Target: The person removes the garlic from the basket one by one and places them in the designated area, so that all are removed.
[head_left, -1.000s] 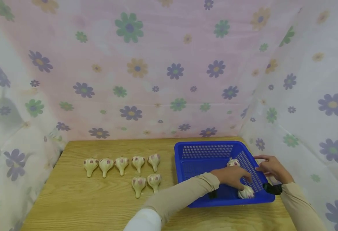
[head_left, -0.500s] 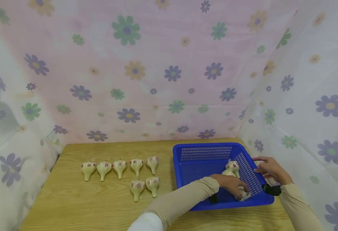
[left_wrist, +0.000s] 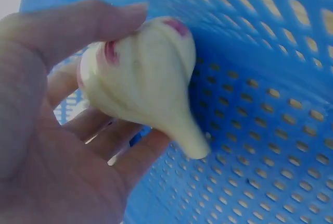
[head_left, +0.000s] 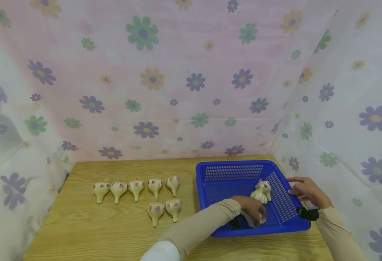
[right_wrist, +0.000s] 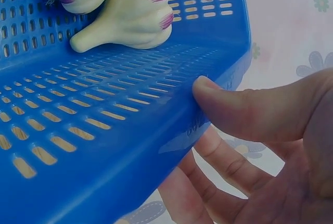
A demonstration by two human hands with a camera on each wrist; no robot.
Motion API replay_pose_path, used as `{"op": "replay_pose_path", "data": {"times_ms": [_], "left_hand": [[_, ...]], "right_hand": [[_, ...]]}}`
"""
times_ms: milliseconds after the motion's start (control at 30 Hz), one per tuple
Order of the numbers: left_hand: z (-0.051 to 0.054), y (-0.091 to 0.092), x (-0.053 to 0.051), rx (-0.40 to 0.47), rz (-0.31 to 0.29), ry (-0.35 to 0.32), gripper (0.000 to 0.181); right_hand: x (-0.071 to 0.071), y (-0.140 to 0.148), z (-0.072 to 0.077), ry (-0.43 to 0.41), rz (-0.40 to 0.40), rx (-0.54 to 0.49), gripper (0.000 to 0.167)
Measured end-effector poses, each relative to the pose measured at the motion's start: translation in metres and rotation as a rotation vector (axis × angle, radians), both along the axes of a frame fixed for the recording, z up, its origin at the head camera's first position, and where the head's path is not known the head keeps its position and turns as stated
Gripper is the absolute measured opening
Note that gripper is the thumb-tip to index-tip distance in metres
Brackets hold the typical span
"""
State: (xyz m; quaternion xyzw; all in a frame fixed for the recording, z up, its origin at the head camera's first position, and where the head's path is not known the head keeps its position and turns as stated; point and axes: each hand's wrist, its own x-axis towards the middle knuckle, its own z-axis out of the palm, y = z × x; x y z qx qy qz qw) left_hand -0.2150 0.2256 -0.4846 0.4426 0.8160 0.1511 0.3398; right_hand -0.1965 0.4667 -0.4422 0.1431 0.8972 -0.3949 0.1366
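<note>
Inside the blue basket (head_left: pixel 233 163), near its front wall, we had a garlic bulb (left_wrist: pixel 148 73) grasped in the left hand (head_left: pixel 249 209), thumb over it, fingers beneath, while the right hand (head_left: pixel 309 192) gripped the basket's edge. We judged the work partway along — seven bulbs (head_left: pixel 136 187) lay on the wooden table (head_left: pixel 112 232), five in the far row and two nearer, necks toward us, and two loose bulbs (head_left: pixel 258 197) were left beside the held one. From the left wrist, its long axis ran aslant, neck pointing down and right
</note>
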Motion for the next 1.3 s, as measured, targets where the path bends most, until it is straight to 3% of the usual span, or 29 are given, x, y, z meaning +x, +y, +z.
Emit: {"op": "replay_pose_path", "data": {"times_ms": [67, 200, 300, 433, 567, 767, 933, 1100, 1300], "left_hand": [[0.001, -0.007, -0.003, 0.014, 0.028, -0.071, 0.032], [0.003, -0.022, -0.009, 0.045, 0.129, -0.275, 0.042], [0.003, -0.030, -0.014, 0.014, 0.158, -0.293, 0.042], [0.002, -0.040, -0.020, -0.037, 0.134, -0.220, 0.035], [0.000, -0.051, -0.024, -0.020, 0.149, -0.263, 0.028], [0.009, -0.072, -0.026, 0.022, 0.189, -0.323, 0.032], [0.023, -0.090, -0.024, 0.147, 0.228, -0.434, 0.035], [0.033, -0.107, -0.025, 0.308, 0.275, -0.529, 0.038], [0.039, -0.133, -0.023, 0.458, 0.369, -0.610, 0.039]], "right_hand": [[-0.001, 0.000, 0.000, 0.002, 0.005, 0.000, 0.056], [-0.002, 0.001, 0.003, -0.004, 0.026, -0.001, 0.057], [0.000, 0.002, 0.004, -0.012, 0.026, 0.002, 0.057], [0.002, 0.004, 0.005, -0.023, 0.026, -0.001, 0.057], [0.001, 0.003, 0.005, -0.038, 0.047, -0.003, 0.058], [-0.005, -0.001, -0.003, -0.046, 0.063, -0.026, 0.058], [-0.007, -0.004, -0.009, -0.069, 0.068, -0.018, 0.057], [-0.007, -0.002, -0.004, -0.084, 0.096, -0.003, 0.057], [-0.008, 0.001, 0.001, -0.105, 0.115, 0.003, 0.058]]}}
